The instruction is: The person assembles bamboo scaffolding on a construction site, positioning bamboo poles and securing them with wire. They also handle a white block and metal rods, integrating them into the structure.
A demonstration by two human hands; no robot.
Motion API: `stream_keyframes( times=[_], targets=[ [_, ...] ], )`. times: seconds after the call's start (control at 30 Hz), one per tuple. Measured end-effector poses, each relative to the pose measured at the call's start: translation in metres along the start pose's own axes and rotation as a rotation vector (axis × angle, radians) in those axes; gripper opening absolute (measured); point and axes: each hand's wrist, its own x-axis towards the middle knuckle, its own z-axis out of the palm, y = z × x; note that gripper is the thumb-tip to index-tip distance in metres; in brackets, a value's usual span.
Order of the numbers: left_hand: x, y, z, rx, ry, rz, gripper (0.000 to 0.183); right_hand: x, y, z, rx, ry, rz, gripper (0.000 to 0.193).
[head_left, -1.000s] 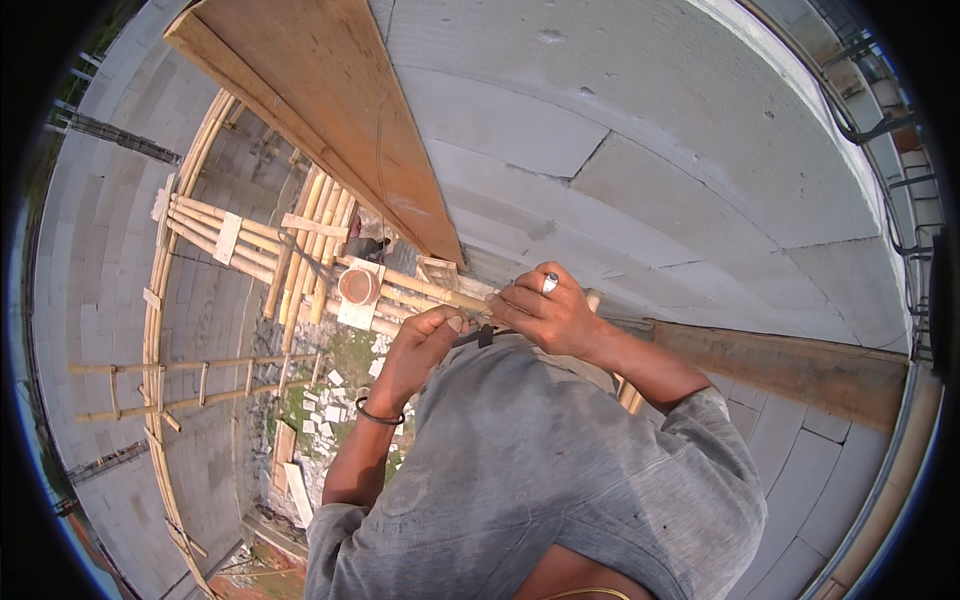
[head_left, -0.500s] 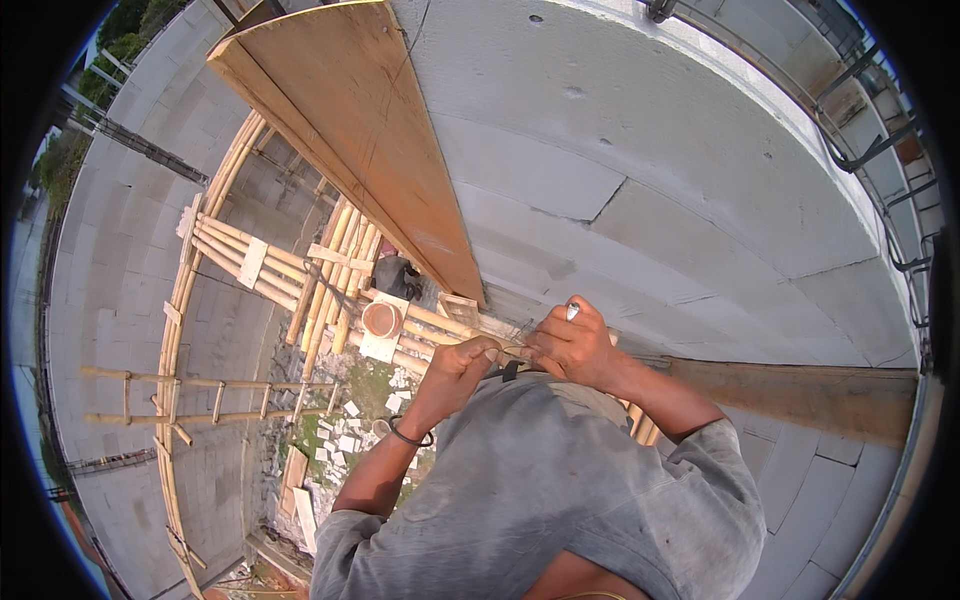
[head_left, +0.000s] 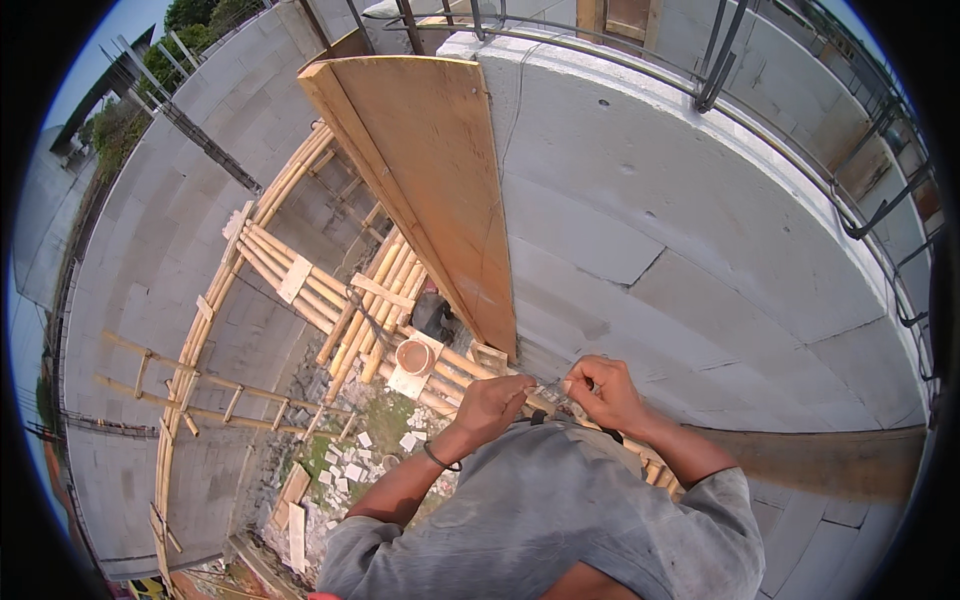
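My left hand [head_left: 492,403] and my right hand [head_left: 606,390] are held close together in front of my chest, above my grey shirt. Both pinch a thin wire [head_left: 549,386] that runs between their fingertips. A dark band sits on my left wrist. Just beyond the hands is the lower end of a tall plywood board [head_left: 430,180] leaning against a grey block wall [head_left: 690,230]. Bamboo poles [head_left: 455,365] pass beneath the hands.
A bamboo scaffold [head_left: 290,275] drops away to the left, with an orange bucket [head_left: 412,355] on it. Far below lies ground with rubble and white blocks [head_left: 350,462]. Steel rebar [head_left: 718,62] runs along the wall's top. A brown plank [head_left: 830,460] runs right.
My hands have drawn closer together and sit lower in the view. The view has tilted, showing more of the wall's top and the rebar.
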Motion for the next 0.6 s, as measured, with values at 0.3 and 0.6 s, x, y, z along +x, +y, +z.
stream_keyframes(
  times=[0.3, 0.6],
  targets=[
    [0.008, -0.004, -0.023, -0.685, -0.369, -0.506, 0.019, 0.009, -0.011, -0.001, -0.637, 0.375, -0.869, 0.012],
    [-0.003, 0.0, 0.002, 0.213, 0.068, 0.086, 0.011, 0.007, 0.006, 0.008, 0.158, -0.104, 0.117, 0.009]
  ],
)
